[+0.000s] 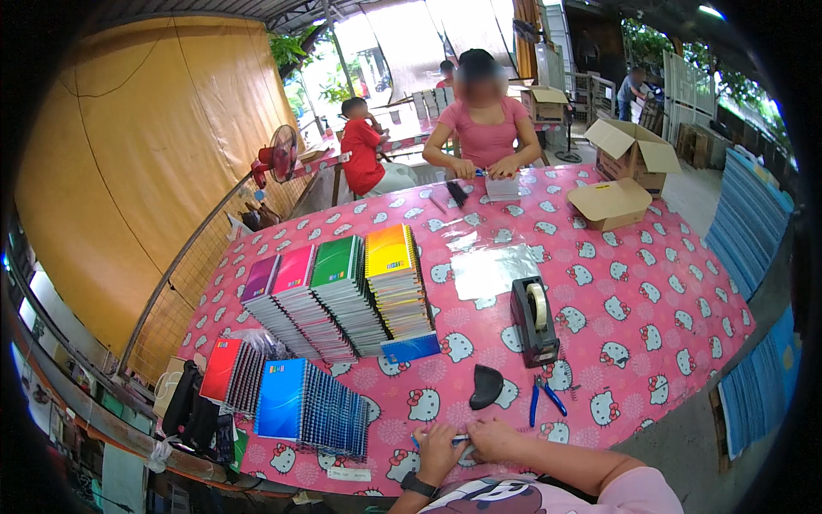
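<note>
Close to the table's near edge, my left hand (pixel 439 454) is closed around a slim blue and white thing (pixel 461 439), mostly hidden by the fingers. My right hand (pixel 497 442) meets it from the other side, fingers bent together at its end; what they pinch is too small to make out. Just beyond lie blue-handled pliers (pixel 546 401) with the handles spread, and a black half-round piece (pixel 486 387). A black tape dispenser (pixel 534 321) with a pale roll stands farther off. To the left are stacked blue spiral notebooks (pixel 282 398).
Red notebooks (pixel 224 373) and tall stacks of purple, pink, green and yellow notebooks (pixel 390 248) fill the table's left. A clear plastic sheet (pixel 495 272) lies mid-table. Across sits a person in pink (pixel 486 128), handling a small stack. Open cartons (pixel 629 154) stand far right.
</note>
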`<state>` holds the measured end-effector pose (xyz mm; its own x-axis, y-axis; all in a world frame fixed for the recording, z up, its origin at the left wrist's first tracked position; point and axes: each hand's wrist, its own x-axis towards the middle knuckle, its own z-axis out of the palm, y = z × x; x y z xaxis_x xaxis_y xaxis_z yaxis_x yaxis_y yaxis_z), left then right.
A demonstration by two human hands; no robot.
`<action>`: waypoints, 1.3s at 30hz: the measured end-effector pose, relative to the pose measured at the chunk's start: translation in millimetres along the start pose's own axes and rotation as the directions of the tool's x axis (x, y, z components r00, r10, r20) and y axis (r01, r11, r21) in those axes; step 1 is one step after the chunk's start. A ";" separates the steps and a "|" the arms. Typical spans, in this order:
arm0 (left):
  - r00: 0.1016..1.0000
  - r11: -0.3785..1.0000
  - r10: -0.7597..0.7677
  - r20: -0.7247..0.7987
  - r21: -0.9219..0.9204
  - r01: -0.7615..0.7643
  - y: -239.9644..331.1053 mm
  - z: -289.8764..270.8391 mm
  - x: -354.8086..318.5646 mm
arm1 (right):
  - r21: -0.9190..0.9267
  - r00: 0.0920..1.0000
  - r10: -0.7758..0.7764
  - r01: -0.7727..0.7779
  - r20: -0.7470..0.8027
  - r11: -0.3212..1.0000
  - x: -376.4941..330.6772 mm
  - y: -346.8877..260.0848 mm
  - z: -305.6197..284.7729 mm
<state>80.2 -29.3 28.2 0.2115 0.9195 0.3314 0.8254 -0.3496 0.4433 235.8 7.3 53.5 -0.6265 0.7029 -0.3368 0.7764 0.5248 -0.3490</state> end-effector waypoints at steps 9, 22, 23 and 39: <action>1.000 1.000 -0.014 0.015 -0.020 0.014 1.3 -5.1 -1.9 | -0.227 1.000 -0.006 0.011 0.024 0.974 14.2 -7.5 11.5; 0.997 0.994 -0.057 -0.049 0.094 0.062 -0.4 -18.1 -8.7 | -0.243 0.997 -0.083 0.080 -0.002 0.967 13.5 -22.1 -28.8; 0.995 0.989 -0.086 -0.052 0.117 0.092 -2.4 -20.4 -10.7 | -0.237 0.996 -0.087 0.083 -0.008 0.968 16.4 -20.6 -24.4; 0.989 0.992 -0.125 -0.080 0.000 0.125 -5.8 -2.4 -23.1 | -0.170 0.991 -0.085 0.067 -0.103 0.983 11.0 -23.3 13.1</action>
<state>69.3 -49.0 19.9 0.0639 0.9386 0.3390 0.8452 -0.2316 0.4817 209.9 -3.5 46.5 -0.6797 0.7015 -0.2142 0.7334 0.6442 -0.2173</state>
